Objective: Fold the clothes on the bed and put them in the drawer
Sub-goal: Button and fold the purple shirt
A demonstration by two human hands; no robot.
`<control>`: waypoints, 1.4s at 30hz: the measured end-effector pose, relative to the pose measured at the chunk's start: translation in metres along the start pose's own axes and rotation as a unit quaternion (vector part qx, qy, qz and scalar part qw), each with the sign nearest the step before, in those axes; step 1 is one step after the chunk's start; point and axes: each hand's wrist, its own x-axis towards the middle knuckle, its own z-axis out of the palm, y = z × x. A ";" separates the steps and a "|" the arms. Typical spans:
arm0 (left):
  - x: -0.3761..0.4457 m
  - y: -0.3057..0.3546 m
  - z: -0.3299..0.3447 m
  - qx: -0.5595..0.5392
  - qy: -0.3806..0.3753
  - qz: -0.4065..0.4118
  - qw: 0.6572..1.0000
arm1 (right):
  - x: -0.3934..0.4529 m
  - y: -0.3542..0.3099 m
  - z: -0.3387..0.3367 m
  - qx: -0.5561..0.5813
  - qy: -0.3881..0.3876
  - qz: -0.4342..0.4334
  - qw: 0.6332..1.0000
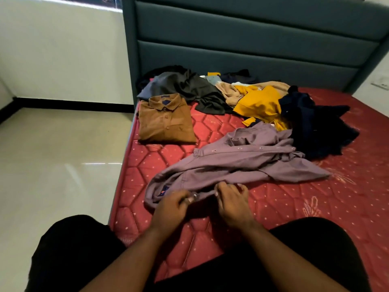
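Note:
A crumpled mauve shirt (237, 163) lies across the red mattress (315, 207) in front of me. My left hand (171, 207) pinches the shirt's near edge close to the collar label. Just to its right, my right hand (232, 200) grips the same edge with curled fingers. A brown shirt (166, 120) lies folded near the mattress's left side. Behind it sits a loose heap: dark grey clothes (185, 87), a beige piece (229, 91), a yellow garment (260, 105) and navy clothes (315, 123). No drawer is in view.
A teal padded headboard (252, 39) rises behind the heap. The mattress's left edge drops to a glossy pale floor (63, 165) with a white wall beyond. My dark-clad knees rest on the near end of the bed.

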 end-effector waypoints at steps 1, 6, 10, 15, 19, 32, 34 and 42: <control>0.009 0.008 -0.007 -0.099 0.060 -0.040 0.992 | 0.006 -0.002 -0.016 0.064 -0.008 0.012 0.998; 0.042 0.066 -0.046 -0.179 0.135 0.015 0.974 | 0.023 0.016 -0.072 0.143 -0.265 -0.067 0.951; 0.064 0.100 -0.077 -0.164 0.218 0.088 0.958 | 0.052 0.081 -0.095 -0.121 -0.237 0.089 0.960; 0.131 0.118 -0.129 -0.120 0.334 0.089 0.930 | 0.137 0.125 -0.181 -0.221 -0.094 0.210 0.948; 0.179 0.126 -0.194 -0.136 0.428 0.040 0.892 | 0.206 0.123 -0.260 -0.151 0.043 0.249 0.956; 0.005 -0.042 -0.089 0.185 -0.256 -0.014 0.949 | 0.086 0.178 -0.182 -0.160 -0.550 0.244 0.783; 0.006 -0.043 -0.083 0.071 -0.113 -0.049 0.990 | 0.091 0.182 -0.168 -0.239 -0.437 0.183 0.848; 0.011 0.011 -0.057 -0.151 -0.052 -0.091 0.983 | 0.133 0.056 -0.065 -0.036 -0.303 0.007 0.952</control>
